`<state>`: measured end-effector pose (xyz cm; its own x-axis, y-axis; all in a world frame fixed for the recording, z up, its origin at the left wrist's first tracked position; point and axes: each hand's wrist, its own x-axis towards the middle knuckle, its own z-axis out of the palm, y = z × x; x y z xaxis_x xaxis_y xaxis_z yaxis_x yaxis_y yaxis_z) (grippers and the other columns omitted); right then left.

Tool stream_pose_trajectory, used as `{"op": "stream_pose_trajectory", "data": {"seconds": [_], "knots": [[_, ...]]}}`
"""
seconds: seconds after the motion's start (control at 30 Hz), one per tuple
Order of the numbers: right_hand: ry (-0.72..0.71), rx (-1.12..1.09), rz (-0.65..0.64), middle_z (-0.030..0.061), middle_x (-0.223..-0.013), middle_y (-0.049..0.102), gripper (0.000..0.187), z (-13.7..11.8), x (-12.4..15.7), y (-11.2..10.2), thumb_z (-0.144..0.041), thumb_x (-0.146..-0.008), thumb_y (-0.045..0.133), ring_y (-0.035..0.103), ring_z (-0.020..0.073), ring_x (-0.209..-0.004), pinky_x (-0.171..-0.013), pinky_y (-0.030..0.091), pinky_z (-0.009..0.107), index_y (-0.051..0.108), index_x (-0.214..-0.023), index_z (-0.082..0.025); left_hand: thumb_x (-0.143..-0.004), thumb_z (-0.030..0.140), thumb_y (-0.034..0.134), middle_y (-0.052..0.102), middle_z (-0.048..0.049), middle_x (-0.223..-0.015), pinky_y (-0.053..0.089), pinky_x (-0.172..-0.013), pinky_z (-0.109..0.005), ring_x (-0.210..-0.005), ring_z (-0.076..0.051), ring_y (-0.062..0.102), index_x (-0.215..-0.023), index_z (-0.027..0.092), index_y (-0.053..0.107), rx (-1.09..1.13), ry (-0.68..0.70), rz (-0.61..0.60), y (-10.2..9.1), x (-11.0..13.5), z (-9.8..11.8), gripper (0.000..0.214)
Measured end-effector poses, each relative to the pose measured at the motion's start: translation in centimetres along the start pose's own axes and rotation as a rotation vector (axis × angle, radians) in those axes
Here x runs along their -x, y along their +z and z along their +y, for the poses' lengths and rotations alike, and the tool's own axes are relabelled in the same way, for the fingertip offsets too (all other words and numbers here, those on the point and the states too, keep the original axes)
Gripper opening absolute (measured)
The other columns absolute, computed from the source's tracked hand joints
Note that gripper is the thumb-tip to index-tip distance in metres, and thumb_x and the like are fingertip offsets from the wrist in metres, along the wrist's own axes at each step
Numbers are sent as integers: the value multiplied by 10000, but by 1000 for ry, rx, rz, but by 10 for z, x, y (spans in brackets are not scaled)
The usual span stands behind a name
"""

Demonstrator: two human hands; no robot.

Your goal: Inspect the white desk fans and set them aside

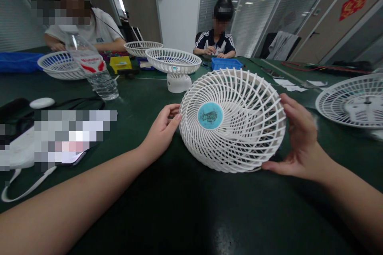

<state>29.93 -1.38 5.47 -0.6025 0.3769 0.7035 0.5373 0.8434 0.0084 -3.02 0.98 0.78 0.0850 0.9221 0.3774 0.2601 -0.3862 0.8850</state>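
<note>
A round white fan grille (251, 127) with curved ribs and a blue centre badge (210, 115) is held tilted above the dark green table (167, 207). My left hand (164, 125) grips its left rim, thumb in front and fingers curled behind. On the opposite side my right hand (301, 139) holds the rim between the thumb at the bottom and the fingers higher up. Part of a paler plate shows through the ribs; what lies behind the grille is otherwise hidden.
A white fan head on a base (178, 81) stands behind the grille. At right lies another white grille (350, 103). A water bottle (95, 73), a phone (74, 151) and a white strap (30, 191) are at left. Two people sit across the table near a blue tray (226, 63).
</note>
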Motion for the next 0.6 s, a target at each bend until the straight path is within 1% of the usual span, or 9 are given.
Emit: {"op": "stream_pose_trajectory", "data": {"seconds": [0.13, 0.23, 0.3, 0.5, 0.6], "knots": [[-9, -30, 9, 87, -1477, 269, 1171, 4, 2, 0, -486, -526, 816, 278, 316, -1364, -1144, 269, 526, 212, -1501, -250, -915, 391, 463, 559, -98, -1248, 389, -1032, -431, -1159, -236, 525, -1237, 178, 487, -39, -2, -9, -1, 0, 1, 386], [1, -44, 3, 101, -1467, 282, 1175, 5, 2, 0, -468, -518, 824, 289, 337, -1354, -1125, 277, 557, 214, -1500, -254, -925, 393, 429, 533, -93, -1304, 321, -1088, -436, -1232, -238, 472, -1276, 185, 487, -119, 25, -13, -2, 0, 1, 412], [7, -54, -4, 108, -1464, 284, 1171, 5, 3, -1, -455, -522, 826, 289, 347, -1352, -1117, 276, 573, 213, -1500, -257, -929, 389, 414, 531, -92, -1305, 297, -1101, -433, -1246, -235, 456, -1277, 182, 497, -161, 36, -9, -2, 0, 2, 414], [14, -45, -8, 97, -1469, 283, 1158, 5, 2, -1, -477, -528, 815, 294, 341, -1351, -1107, 290, 569, 215, -1497, -275, -926, 392, 422, 530, -95, -1297, 325, -1081, -439, -1215, -235, 481, -1256, 190, 502, -133, 30, -9, -3, 0, 1, 396], [4, -21, -8, 111, -1468, 285, 1165, 3, 1, -2, -466, -526, 815, 297, 343, -1349, -1105, 294, 559, 214, -1500, -251, -923, 404, 428, 533, -105, -1286, 339, -1074, -436, -1201, -238, 492, -1261, 176, 491, -104, 18, -17, -2, 0, 0, 413]]}}
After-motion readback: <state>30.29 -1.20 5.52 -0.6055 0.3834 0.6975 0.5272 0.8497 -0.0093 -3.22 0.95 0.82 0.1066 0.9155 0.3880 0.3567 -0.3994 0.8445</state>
